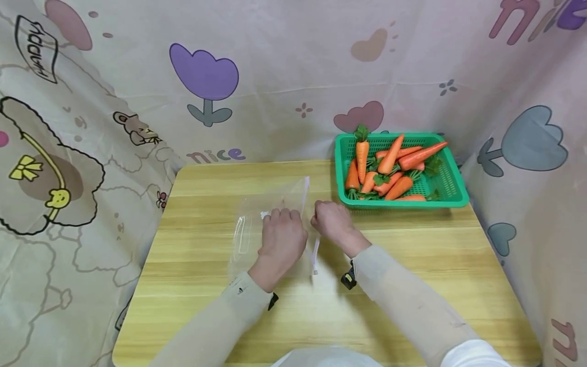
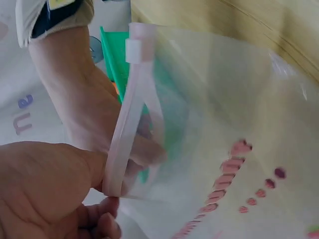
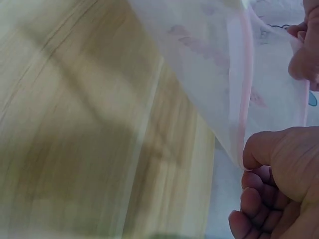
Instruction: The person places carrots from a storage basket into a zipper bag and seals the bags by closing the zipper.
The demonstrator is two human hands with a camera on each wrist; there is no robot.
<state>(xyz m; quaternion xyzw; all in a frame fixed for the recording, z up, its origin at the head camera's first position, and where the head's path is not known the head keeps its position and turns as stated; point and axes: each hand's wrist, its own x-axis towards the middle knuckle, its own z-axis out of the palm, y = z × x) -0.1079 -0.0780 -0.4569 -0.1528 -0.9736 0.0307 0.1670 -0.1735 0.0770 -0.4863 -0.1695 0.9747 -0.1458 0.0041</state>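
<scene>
A clear zip bag [image 1: 249,224] with a pale pink zip strip is held above the table, its mouth parted and facing right. My left hand [image 1: 282,239] pinches one end of the mouth's edge; in the left wrist view, that hand's thumb [image 2: 94,167] presses the strip. A white slider [image 2: 133,51] sits at the strip's other end. My right hand [image 1: 337,224] pinches the mouth's edge across from the left; a fingertip [image 2: 149,153] shows through the film. Pink printed marks [image 2: 227,181] run along the bag. In the right wrist view, the right thumb [image 3: 259,149] grips the edge.
A green plastic basket [image 1: 403,205] with several carrots [image 1: 391,155] stands at the back right of the wooden table [image 1: 192,306]. Patterned cloth [image 1: 284,76] hangs behind the table and at both sides.
</scene>
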